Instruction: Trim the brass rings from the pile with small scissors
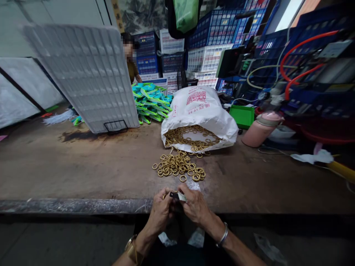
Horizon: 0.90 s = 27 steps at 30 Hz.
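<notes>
- Head: table (83,173) runs wide either side of the rings (179,165), heaped before the bag (201,107).
- Front edge (83,206) lies at the left hand (161,208) and right hand (195,207).
- Both hands, fingers curled nearly closed, pinch a piece (174,195) between them.

The room is dim; a white strip (290,14) glares at two o'clock, and the wall (55,14) at ten looks pale; the floor (55,240) at eight sinks into shadow; small highlights touch the rings (179,164) near six and the bracelet (224,234) at five; the tray (85,74) smears along its outer edge at ten; crates (210,27) at one lean with wide-lens stretch; pixel blocks hide part of a person (131,70) at eleven.
</notes>
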Available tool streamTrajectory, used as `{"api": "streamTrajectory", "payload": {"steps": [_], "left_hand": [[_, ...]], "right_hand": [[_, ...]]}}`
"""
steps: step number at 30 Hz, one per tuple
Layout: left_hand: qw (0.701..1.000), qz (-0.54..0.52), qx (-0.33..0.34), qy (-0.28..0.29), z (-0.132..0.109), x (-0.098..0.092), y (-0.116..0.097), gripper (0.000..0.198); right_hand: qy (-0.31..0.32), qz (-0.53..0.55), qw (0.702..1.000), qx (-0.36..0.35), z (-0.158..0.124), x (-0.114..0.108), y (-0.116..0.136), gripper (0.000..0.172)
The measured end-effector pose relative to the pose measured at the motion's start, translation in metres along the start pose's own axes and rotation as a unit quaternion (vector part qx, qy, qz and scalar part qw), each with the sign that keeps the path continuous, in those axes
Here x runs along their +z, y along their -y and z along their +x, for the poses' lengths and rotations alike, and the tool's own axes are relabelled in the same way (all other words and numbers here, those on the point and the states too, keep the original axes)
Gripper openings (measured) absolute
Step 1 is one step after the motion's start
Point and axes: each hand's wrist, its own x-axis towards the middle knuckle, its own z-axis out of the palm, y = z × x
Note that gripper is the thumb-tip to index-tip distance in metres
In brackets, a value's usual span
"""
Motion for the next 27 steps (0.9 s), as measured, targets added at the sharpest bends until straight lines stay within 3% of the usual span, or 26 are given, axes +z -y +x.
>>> {"api": "streamTrajectory", "payload": {"steps": [3, 6, 11, 13, 20, 27], "left_hand": [[1.0, 0.011, 0.001, -0.003, 0.0, 0.003, -0.003, 0.029], [0.999, 0.032, 0.009, -0.007, 0.0, 0.004, -0.004, 0.029], [0.998, 0.059, 0.028, 0.014, 0.0, 0.002, -0.001, 0.031], [0.998, 0.064, 0.017, 0.023, 0.0, 0.001, -0.001, 0.033], [0.992, 0.129, -0.004, 0.006, -0.001, 0.002, -0.014, 0.041], [0.998, 0.056, -0.003, 0.032, -0.005, -0.005, -0.01, 0.033]], "right_hand": [[-0.014, 0.099, 0.993, 0.057, 0.002, 0.001, 0.002, 0.007], [-0.013, 0.213, 0.968, 0.132, 0.004, 0.006, 0.0, 0.021], [0.01, 0.362, 0.912, 0.193, 0.008, 0.017, -0.005, 0.024], [-0.003, 0.367, 0.909, 0.196, 0.009, 0.018, -0.006, 0.024], [-0.067, 0.25, 0.954, 0.154, 0.014, 0.013, 0.001, 0.019], [-0.021, 0.308, 0.937, 0.164, 0.015, 0.011, 0.008, 0.02]]}}
